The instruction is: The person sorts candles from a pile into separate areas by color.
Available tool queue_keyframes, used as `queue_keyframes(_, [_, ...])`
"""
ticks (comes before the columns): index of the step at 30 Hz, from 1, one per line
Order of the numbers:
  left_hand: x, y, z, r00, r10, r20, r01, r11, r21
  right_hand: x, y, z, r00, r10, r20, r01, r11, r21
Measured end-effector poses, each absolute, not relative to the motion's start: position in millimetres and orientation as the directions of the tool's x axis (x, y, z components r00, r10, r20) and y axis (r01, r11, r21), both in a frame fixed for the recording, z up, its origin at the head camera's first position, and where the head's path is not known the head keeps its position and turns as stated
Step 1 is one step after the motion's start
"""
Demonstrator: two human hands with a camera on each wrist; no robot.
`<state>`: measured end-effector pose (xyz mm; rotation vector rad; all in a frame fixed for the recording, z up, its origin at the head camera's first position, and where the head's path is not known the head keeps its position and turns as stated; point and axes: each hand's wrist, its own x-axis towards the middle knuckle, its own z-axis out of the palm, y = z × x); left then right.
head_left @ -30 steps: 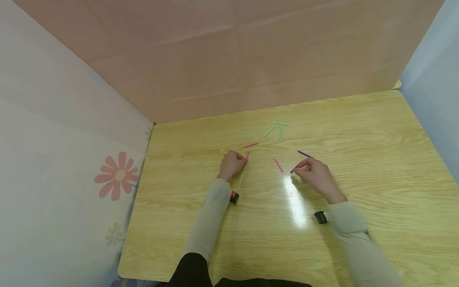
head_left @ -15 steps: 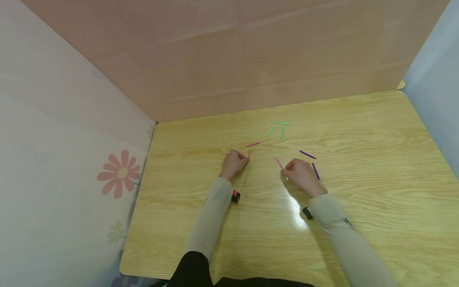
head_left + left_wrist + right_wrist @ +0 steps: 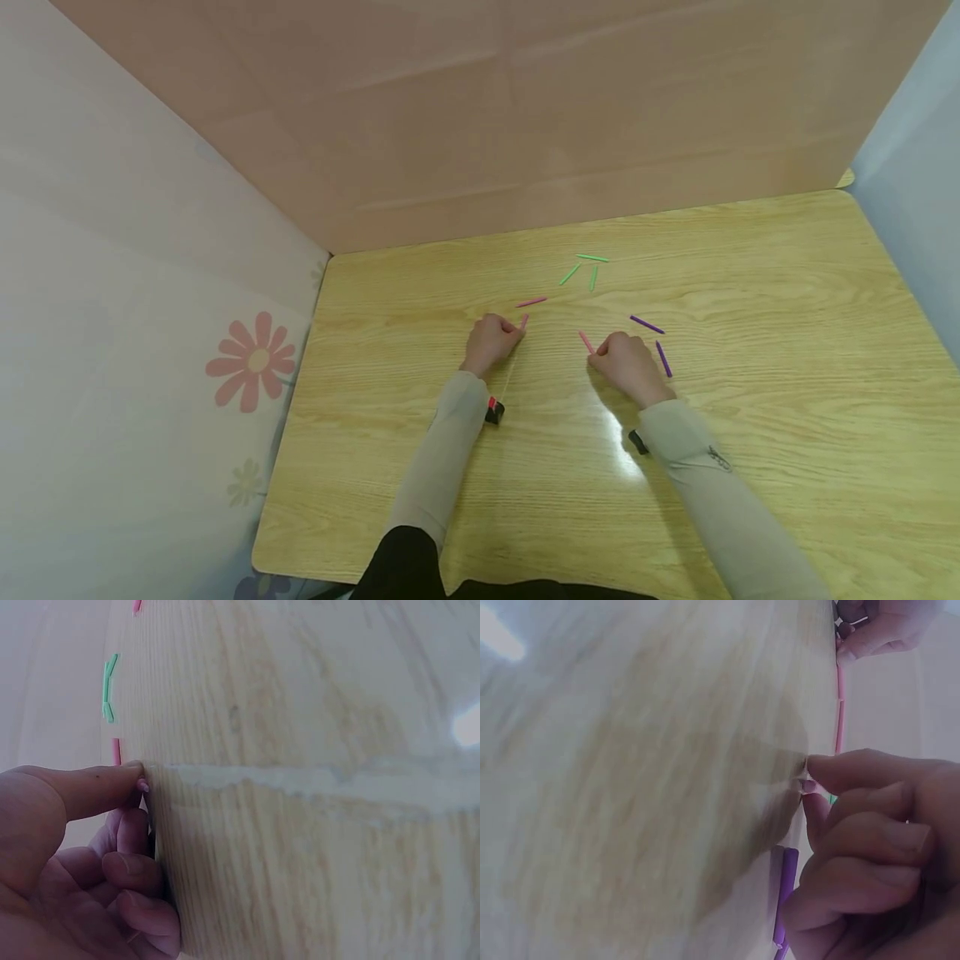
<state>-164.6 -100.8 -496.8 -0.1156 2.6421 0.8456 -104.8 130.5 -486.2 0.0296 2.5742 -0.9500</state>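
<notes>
My left hand pinches the near end of a small pink stick on the table. In the left wrist view, only the pink tip shows between thumb and finger. My right hand pinches the near end of another pink stick, the other fingers curled beneath. Just beyond the left hand lies a third, darker pink stick. Two purple sticks, one slanting and one steeper, lie right of my right hand.
Farther back, several green sticks lie close together. A pinkish-brown panel stands along the table's far edge, with a flowered wall on the left. Light glares off the wooden table below the right hand.
My right hand has let go of a purple stick, now lying steeper, and moved left to grip a pink stick. The left hand stays at its pink stick.
</notes>
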Motion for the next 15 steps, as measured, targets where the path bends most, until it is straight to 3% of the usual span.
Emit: queue_keyframes(15, [-163.9,-101.2,-497.0,-0.933,0.035,-0.358,-0.180,0.816,0.550,-107.4,125.3,-481.2,-0.913,-0.087,-0.398,0.195,0.765,-0.614])
